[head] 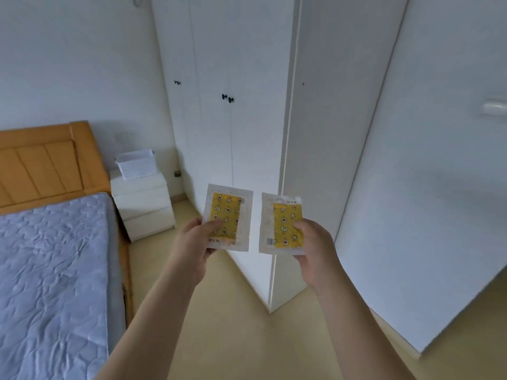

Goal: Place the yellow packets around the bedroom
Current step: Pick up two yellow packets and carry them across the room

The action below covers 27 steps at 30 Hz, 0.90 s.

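Two bare forearms reach up from the bottom edge, each ending in a hand that carries one packet. The left hand (196, 244) pinches a flat yellow packet with a star-and-moon print and a wide clear border (228, 216), thumb across its lower face, fingers hidden behind. The right hand (315, 250) clamps a second yellow printed packet of the same kind (282, 223) along its right edge, thumb on the front. Both grips are closed on their packets; the two hang side by side, near but apart, above the pale floor (247, 338).

At ten o'clock stands a white two-drawer bedside cabinet (144, 205) with a white perforated plastic basket (136, 164) on top, just beside the wooden headboard (46, 163) and grey quilted mattress (52, 270) at nine. A tall white wardrobe with small black knobs (227, 98) fills twelve o'clock, its corner directly behind the packets.

Neither packet has been set down yet. The holds look light and sit near the packets' edges, so a thin, slick sachet could slide free while walking. Laid flat on the sloping quilt or a cabinet rim, one could slip off, and putting both in one spot would miss the spread the task asks for.
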{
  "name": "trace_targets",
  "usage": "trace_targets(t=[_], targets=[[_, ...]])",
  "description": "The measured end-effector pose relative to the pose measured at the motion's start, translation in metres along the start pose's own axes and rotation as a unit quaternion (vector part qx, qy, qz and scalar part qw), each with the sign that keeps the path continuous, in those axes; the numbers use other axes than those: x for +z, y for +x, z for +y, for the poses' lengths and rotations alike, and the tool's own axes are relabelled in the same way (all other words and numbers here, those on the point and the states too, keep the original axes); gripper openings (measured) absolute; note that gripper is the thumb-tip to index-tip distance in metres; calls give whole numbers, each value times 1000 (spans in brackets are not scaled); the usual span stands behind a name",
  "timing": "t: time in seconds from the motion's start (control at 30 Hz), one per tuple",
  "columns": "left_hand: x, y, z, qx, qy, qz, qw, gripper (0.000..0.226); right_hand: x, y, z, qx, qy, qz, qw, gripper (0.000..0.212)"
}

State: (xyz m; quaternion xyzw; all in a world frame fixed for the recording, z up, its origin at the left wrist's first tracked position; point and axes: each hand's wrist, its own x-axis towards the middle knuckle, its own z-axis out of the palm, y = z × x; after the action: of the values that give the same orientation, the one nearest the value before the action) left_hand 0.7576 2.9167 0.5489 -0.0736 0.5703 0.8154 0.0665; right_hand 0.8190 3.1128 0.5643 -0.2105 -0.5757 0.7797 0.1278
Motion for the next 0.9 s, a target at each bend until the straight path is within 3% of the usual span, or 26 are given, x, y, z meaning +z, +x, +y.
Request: trace_targets(t=[0.3,0.7,0.9], targets=[[-74,178,59,20,-76,147,986,21,172,172,27,55,-46,-151,986,20],[-192,460,168,32,-109,218,969,13,456,391,45,80,-49,-208,974,18],[-229,560,201,25,-104,232,967,13,545,477,61,102,-48,-200,973,19]])
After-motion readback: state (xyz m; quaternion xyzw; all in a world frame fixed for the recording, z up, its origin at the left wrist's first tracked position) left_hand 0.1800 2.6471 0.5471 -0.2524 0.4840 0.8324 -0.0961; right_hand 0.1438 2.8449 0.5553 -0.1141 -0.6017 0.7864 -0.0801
